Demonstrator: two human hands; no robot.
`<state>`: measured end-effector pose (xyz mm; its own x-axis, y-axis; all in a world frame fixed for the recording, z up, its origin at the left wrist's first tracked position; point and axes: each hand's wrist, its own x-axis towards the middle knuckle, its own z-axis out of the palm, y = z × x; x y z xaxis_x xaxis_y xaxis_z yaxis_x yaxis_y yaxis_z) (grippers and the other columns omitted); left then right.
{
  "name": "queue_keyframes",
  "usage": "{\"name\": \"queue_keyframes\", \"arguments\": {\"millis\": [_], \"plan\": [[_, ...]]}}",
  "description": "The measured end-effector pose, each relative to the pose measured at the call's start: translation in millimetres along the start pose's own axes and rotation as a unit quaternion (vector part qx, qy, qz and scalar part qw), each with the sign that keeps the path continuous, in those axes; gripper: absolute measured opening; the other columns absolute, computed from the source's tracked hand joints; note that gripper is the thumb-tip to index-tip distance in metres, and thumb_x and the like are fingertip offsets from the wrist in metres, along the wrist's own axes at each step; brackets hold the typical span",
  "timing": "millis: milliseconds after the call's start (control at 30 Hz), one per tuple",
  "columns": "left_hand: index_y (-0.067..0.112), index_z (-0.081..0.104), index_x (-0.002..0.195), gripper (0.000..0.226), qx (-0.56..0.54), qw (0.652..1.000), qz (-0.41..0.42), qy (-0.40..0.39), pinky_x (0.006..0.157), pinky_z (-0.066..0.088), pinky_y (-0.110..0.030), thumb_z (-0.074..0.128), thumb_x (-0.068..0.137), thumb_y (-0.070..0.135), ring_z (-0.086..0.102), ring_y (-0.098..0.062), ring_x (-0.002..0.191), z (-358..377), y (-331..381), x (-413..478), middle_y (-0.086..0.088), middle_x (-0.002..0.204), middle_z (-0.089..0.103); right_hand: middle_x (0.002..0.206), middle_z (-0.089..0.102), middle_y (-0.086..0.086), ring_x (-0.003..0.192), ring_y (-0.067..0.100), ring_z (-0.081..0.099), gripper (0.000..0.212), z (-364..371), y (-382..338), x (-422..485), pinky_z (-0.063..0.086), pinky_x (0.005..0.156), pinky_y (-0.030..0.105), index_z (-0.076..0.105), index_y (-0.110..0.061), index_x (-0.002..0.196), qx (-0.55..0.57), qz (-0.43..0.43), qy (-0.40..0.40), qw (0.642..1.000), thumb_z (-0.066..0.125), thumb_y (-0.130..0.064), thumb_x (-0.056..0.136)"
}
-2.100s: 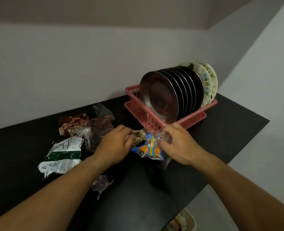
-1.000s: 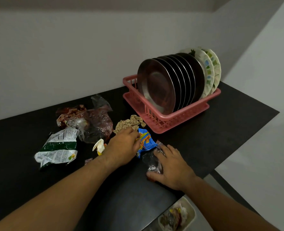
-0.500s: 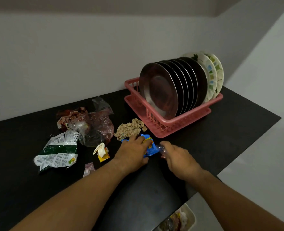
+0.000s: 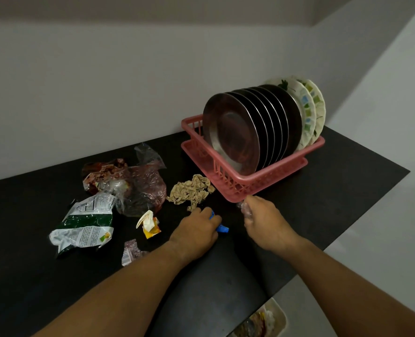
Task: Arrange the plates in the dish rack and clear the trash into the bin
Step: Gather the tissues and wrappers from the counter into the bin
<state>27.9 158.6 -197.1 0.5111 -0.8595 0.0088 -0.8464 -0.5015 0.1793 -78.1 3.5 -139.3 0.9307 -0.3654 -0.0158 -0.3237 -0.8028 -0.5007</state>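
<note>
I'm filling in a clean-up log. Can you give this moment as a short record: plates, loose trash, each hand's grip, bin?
plates: standing on edge in the pink rack
loose trash: brown paper, green packet, red-tinted bag and small scraps on the black counter
left-hand grip: curled round a blue wrapper
right-hand grip: pinches a clear plastic scrap
bin: below the counter edge, some trash inside

Plates [image 4: 233, 139] upright in rack [image 4: 262, 181], trash [image 4: 192, 190] scattered (crumpled)
</note>
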Motion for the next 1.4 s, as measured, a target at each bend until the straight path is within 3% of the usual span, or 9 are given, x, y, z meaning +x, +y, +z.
{"name": "queue_keyframes", "arguments": {"millis": [267,467,567,667,900,967,1067,1267,1400], "plan": [[0.016,0.055,0.105,0.018,-0.048,0.998,-0.025,0.046,0.071,0.045,-0.035,0.048,0.093,0.026,0.058,-0.025,0.095,-32,-12,-10,-0.001,0.111,0.055,0.103,0.061,-0.005,0.089,0.008,0.063,0.042,0,-4,3,0.052,0.068,0.024,0.062,-0.04,0.12,0.097,0.023,-0.044,0.994,0.051,-0.005,0.098],[0.021,0.066,0.111,0.028,-0.061,0.994,-0.062,0.06,0.085,0.049,-0.038,0.05,0.089,0.013,0.058,-0.023,0.1,-61,-29,-3,-0.004,0.109,0.062,0.079,0.064,-0.01,0.071,0.003,0.063,0.011,5,-11,6,0.05,0.063,0.023,0.065,-0.034,0.08,0.089,0.018,-0.018,0.996,0.071,-0.031,0.089],[0.021,0.069,0.103,0.027,-0.044,0.995,-0.083,0.043,0.083,0.052,-0.039,0.046,0.089,0.014,0.06,-0.022,0.096,-69,-35,1,-0.003,0.106,0.065,0.056,0.056,-0.011,0.047,0.0,0.052,0.041,5,-15,7,0.04,0.048,0.017,0.054,-0.026,0.06,0.073,0.031,0.018,0.997,0.073,-0.056,0.079],[0.024,0.053,0.064,0.025,-0.063,0.988,-0.124,0.062,0.065,0.045,-0.032,0.045,0.087,0.018,0.055,-0.015,0.071,-72,-36,1,-0.001,0.081,0.064,0.049,0.05,-0.009,0.043,0.005,0.047,0.06,6,-21,8,0.039,0.046,0.023,0.048,-0.023,0.054,0.034,0.04,0.042,0.998,0.051,-0.075,0.082],[0.024,0.05,0.061,0.036,-0.044,0.976,-0.189,0.097,0.046,0.033,-0.026,0.052,0.085,0.051,0.051,-0.009,0.055,-68,-44,-13,0.005,0.06,0.053,0.073,0.062,0.001,0.06,0.013,0.058,0.039,26,-41,35,0.046,0.053,0.027,0.061,-0.019,0.073,-0.005,0.038,-0.023,0.999,0.042,-0.035,0.103],[0.025,0.05,0.061,0.035,-0.053,0.974,-0.193,0.107,0.046,0.034,-0.026,0.051,0.087,0.047,0.053,-0.01,0.053,-68,-51,-16,0.005,0.06,0.054,0.095,0.064,0.004,0.079,0.017,0.061,0.019,32,-47,47,0.054,0.067,0.031,0.065,-0.015,0.099,-0.029,0.012,-0.048,0.998,0.046,-0.019,0.1],[0.026,0.045,0.053,0.041,-0.068,0.965,-0.199,0.156,0.042,0.025,-0.023,0.051,0.089,0.044,0.046,-0.005,0.045,-71,-57,-22,0.008,0.05,0.048,0.132,0.055,0.006,0.118,0.025,0.056,0.042,42,-57,66,0.05,0.096,0.041,0.055,-0.014,0.13,-0.09,-0.062,-0.065,0.992,0.051,-0.003,0.09],[0.022,0.042,0.047,0.046,-0.114,0.954,-0.203,0.189,0.041,0.024,-0.023,0.052,0.087,0.041,0.043,-0.007,0.039,-72,-65,-32,0.006,0.042,0.043,0.151,0.035,0.01,0.133,0.032,0.043,0.048,71,-74,90,0.045,0.093,0.047,0.034,-0.032,0.146,-0.166,-0.081,-0.095,0.978,0.042,-0.046,0.101],[0.021,0.044,0.049,0.045,-0.114,0.954,-0.209,0.18,0.043,0.027,-0.024,0.054,0.087,0.041,0.046,-0.01,0.042,-71,-68,-35,0.005,0.045,0.046,0.129,0.047,0.012,0.1,0.031,0.06,0.042,88,-67,82,0.042,0.069,0.039,0.052,-0.019,0.125,-0.19,-0.04,-0.093,0.977,0.047,-0.052,0.098]]}}
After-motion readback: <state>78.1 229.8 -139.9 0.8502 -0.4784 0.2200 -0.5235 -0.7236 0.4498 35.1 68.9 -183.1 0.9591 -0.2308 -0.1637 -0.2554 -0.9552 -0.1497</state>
